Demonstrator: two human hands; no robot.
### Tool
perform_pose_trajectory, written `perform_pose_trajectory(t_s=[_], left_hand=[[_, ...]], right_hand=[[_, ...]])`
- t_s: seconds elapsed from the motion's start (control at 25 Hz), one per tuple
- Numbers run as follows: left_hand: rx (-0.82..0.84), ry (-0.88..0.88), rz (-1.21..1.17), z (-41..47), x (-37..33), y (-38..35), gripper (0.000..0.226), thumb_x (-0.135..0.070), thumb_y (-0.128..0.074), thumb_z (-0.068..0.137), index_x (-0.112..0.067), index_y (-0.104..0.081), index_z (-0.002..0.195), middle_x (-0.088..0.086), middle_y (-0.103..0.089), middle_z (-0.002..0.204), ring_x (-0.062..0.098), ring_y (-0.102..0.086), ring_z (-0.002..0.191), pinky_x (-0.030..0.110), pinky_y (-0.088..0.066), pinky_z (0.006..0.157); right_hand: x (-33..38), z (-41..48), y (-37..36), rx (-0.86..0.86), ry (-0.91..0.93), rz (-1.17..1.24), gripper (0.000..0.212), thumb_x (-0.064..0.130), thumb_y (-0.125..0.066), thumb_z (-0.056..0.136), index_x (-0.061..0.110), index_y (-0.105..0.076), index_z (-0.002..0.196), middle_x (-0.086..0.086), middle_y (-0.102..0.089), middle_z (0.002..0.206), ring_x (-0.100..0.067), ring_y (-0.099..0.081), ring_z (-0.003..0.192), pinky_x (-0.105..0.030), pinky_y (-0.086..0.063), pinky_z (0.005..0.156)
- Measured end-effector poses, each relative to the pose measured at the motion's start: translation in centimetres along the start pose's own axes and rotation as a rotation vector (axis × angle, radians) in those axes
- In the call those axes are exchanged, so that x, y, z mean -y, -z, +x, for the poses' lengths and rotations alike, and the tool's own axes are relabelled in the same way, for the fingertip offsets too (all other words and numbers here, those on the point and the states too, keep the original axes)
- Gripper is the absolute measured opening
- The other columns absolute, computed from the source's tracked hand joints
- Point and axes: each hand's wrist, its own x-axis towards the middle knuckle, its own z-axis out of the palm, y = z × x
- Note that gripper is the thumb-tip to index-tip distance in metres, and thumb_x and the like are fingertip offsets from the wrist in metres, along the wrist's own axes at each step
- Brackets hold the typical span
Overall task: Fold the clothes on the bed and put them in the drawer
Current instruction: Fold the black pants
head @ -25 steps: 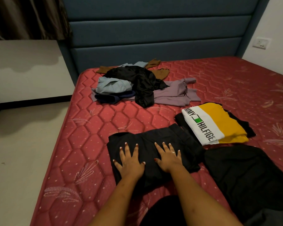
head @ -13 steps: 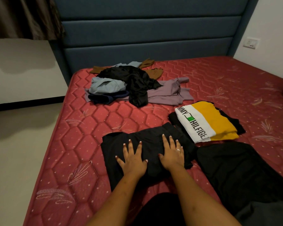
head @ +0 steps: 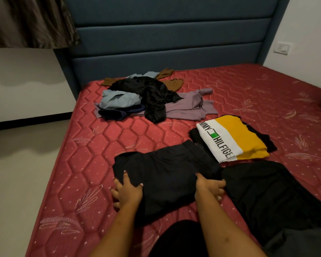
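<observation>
Grip noted on both sides: we find the left hand (head: 127, 191) and the right hand (head: 209, 188) each curled round an opposite edge of the black garment (head: 167, 173), which lies part-folded at the near side of the bed (head: 93, 149). We advise raising both edges level and together, since the cloth looks soft and limp and the quilted red cover slick. A folded yellow-and-white shirt (head: 233, 138) lies just beyond, and a crumpled pile (head: 148, 97) sits near the headboard (head: 165, 34). We see no drawer.
</observation>
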Motion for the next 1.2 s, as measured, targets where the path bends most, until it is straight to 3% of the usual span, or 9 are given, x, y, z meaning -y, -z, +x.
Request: perform_pose_trajectory(t_s=[0.16,0.24,0.32,0.4,0.48,0.6,0.96,1.2], left_hand=[[-0.004,-0.006,-0.194,1.8,1.3,0.3,0.083,-0.02,-0.07,0.083,-0.032,-0.024,0.15,0.021,-0.043,0.142,0.039,-0.044,0.126,0.044,-0.036,0.107],[0.02,-0.003,-0.342,1.9,1.2,0.2,0.084,-0.007,-0.071,0.08,-0.029,-0.029,0.149,0.02,-0.049,0.137,0.038,-0.051,0.12,0.042,-0.042,0.103],[0.039,-0.001,-0.441,1.9,1.0,0.5,0.081,0.003,-0.068,0.078,-0.025,-0.035,0.147,0.018,-0.05,0.138,0.036,-0.052,0.119,0.039,-0.043,0.101],[0.056,0.012,-0.538,1.8,0.8,0.7,0.073,0.01,-0.065,0.079,-0.02,-0.043,0.142,0.016,-0.05,0.138,0.033,-0.052,0.119,0.037,-0.044,0.101],[0.067,0.034,-0.611,1.5,0.3,0.9,0.066,0.014,-0.062,0.079,-0.016,-0.051,0.136,0.015,-0.05,0.137,0.032,-0.052,0.119,0.036,-0.045,0.1],[0.061,0.035,-0.655,1.2,-0.6,1.0,0.063,0.013,-0.064,0.078,-0.017,-0.054,0.133,0.014,-0.052,0.135,0.031,-0.054,0.117,0.038,-0.046,0.1],[0.106,-0.111,-0.81,-3.1,-6.3,1.3,0.065,0.014,-0.061,0.079,-0.015,-0.051,0.137,0.015,-0.057,0.129,0.025,-0.058,0.106,0.032,-0.048,0.093],[0.231,-0.224,-0.866,-7.9,-11.0,-0.3,0.069,0.014,-0.06,0.081,-0.017,-0.046,0.141,0.012,-0.057,0.13,0.023,-0.059,0.104,0.033,-0.049,0.094]], right_hand=[[0.7,-0.1,-0.3,0.026,-0.051,0.216,0.098,0.017,-0.088,0.064,0.007,-0.03,0.143,-0.022,-0.037,0.143,-0.041,-0.045,0.125,-0.047,-0.043,0.102],[1.1,-0.1,-0.4,0.052,-0.069,0.292,0.1,0.011,-0.088,0.064,0.007,-0.029,0.145,-0.021,-0.034,0.145,-0.039,-0.044,0.127,-0.044,-0.043,0.103],[0.6,0.8,-1.6,0.151,-0.115,0.367,0.102,0.019,-0.09,0.063,0.01,-0.03,0.144,-0.017,-0.038,0.146,-0.036,-0.047,0.126,-0.044,-0.043,0.104],[-0.9,3.8,-4.2,0.255,-0.131,0.461,0.106,0.037,-0.094,0.049,0.014,-0.041,0.137,-0.014,-0.05,0.138,-0.034,-0.057,0.115,-0.052,-0.047,0.098],[-1.1,5.0,-4.8,0.335,-0.132,0.523,0.081,0.014,-0.088,0.059,0.008,-0.048,0.13,-0.012,-0.058,0.129,-0.035,-0.062,0.106,-0.055,-0.051,0.09],[3.1,0.1,-1.5,0.408,-0.071,0.535,0.055,-0.015,-0.065,0.078,-0.002,-0.047,0.128,-0.018,-0.057,0.124,-0.038,-0.059,0.109,-0.052,-0.049,0.093],[8.5,-0.6,1.9,0.505,0.152,0.523,0.049,-0.017,-0.053,0.085,0.002,-0.048,0.13,-0.022,-0.057,0.127,-0.039,-0.057,0.113,-0.042,-0.049,0.091],[12.0,0.9,7.7,0.45,0.315,0.667,0.047,-0.018,-0.049,0.085,0.011,-0.055,0.122,-0.012,-0.06,0.101,-0.023,-0.058,0.084,-0.031,-0.049,0.069]])
